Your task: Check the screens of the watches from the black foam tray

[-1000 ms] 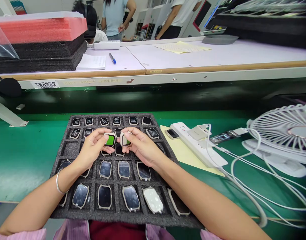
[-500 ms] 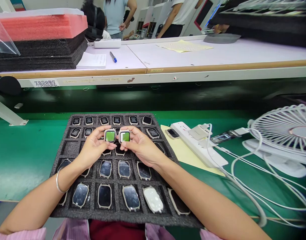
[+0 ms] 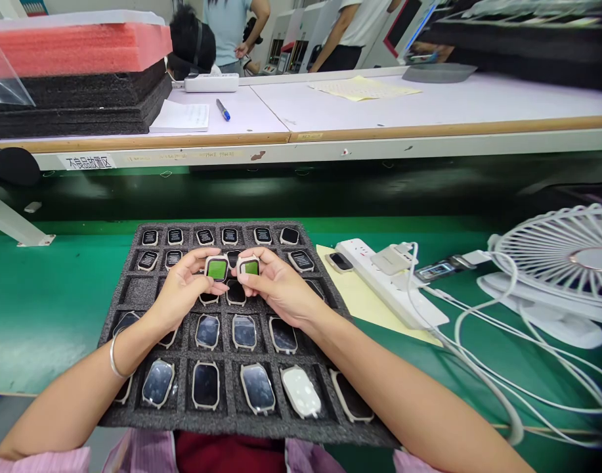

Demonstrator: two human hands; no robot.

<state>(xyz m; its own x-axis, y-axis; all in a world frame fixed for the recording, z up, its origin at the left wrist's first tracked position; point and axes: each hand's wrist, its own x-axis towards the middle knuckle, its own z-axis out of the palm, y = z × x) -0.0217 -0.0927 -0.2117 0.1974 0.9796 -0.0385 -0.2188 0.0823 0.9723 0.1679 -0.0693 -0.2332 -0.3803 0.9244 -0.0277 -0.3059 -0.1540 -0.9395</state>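
My left hand (image 3: 190, 287) pinches a smartwatch case (image 3: 216, 268) whose lit screen is green. Close beside it, my right hand (image 3: 276, 286) grips a second smartwatch case (image 3: 248, 265), its screen part green and part white. Both watches are held up above a dark foam tray (image 3: 182, 355) with rows of compartments. Most compartments hold strapless watch cases; those in the far rows show text on black screens, and nearer ones have dark screens (image 3: 205, 386). One near watch (image 3: 301, 392) lies with a white face up. My forearms and hands hide some compartments.
Right of the tray are a yellow sheet (image 3: 379, 320), a lone watch (image 3: 339, 261), a white power strip (image 3: 369, 276), cables and a white fan (image 3: 566, 263). A raised shelf (image 3: 429, 108) behind holds stacked foam (image 3: 74, 98), a notepad and a pen (image 3: 222, 110). People stand beyond it.
The watch in my right hand has shifted slightly to the right, away from the left one. The white area on its screen looks different. My left hand stays nearly in place.
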